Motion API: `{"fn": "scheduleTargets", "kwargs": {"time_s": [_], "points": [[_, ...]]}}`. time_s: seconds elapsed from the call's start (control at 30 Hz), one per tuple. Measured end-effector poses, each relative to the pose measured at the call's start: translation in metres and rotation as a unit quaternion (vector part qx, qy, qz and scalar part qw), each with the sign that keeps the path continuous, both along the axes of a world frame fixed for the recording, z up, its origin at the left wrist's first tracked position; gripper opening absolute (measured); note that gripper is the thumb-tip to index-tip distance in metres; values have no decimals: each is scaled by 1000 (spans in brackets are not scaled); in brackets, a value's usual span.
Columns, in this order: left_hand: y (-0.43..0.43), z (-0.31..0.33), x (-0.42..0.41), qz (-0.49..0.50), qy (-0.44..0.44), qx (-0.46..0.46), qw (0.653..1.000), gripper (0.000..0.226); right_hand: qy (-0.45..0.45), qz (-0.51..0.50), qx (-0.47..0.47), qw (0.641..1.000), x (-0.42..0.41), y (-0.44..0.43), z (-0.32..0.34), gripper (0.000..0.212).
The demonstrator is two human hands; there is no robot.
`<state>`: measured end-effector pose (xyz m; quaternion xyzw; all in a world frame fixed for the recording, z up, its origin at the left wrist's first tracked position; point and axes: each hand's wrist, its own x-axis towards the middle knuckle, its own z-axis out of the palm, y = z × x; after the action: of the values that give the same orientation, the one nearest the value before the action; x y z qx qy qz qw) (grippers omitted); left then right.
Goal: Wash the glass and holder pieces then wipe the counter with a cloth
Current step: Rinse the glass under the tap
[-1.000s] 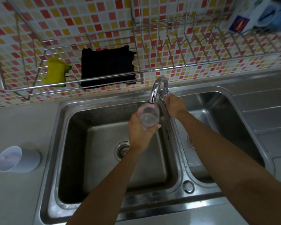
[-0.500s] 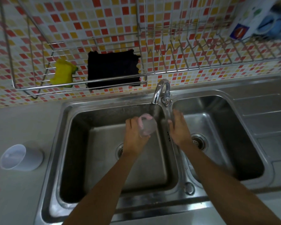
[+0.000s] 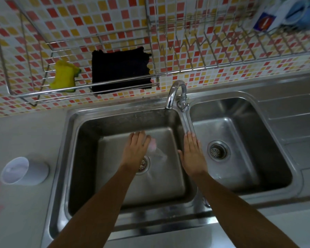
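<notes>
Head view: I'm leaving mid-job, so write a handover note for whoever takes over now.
Left hand holds the clear glass with a pinkish rim, blurred, low in the left steel sink basin.
Right hand open, flat above the divider between basins.
White plastic holder cup lies on its side on the grey counter, not yet washed.
Black cloth hangs on the wire rack.
Left: finish glass, wash holder, wipe counter.
</notes>
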<state>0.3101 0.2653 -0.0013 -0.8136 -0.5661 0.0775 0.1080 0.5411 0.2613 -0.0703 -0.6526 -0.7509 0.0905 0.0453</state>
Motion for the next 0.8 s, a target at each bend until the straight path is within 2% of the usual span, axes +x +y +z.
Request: {"fn": "scheduleTargets", "kwargs": {"time_s": [0.27, 0.4, 0.5, 0.6, 0.7, 0.8], "points": [[2, -7, -4, -82, 146, -18, 986, 69, -15, 0, 4, 1000, -1, 0, 0, 62], [-1, -6, -14, -44, 137, -34, 989, 65, -15, 7, -2, 1000, 0, 0, 0, 62], [-10, -1, -26, 66, 28, -53, 996, 75, 6, 10, -27, 1000, 2, 1, 1, 67], [-26, 10, -39, 189, -146, -42, 970, 74, 26, 18, -50, 998, 0, -3, 14, 71], [-42, 16, -60, 212, -247, -6, 945, 75, 97, 40, -17, 994, -22, -20, 37, 63], [-57, 27, -80, 188, -323, 42, 927, 74, 216, 55, 86, 971, -69, -36, 80, 52]]}}
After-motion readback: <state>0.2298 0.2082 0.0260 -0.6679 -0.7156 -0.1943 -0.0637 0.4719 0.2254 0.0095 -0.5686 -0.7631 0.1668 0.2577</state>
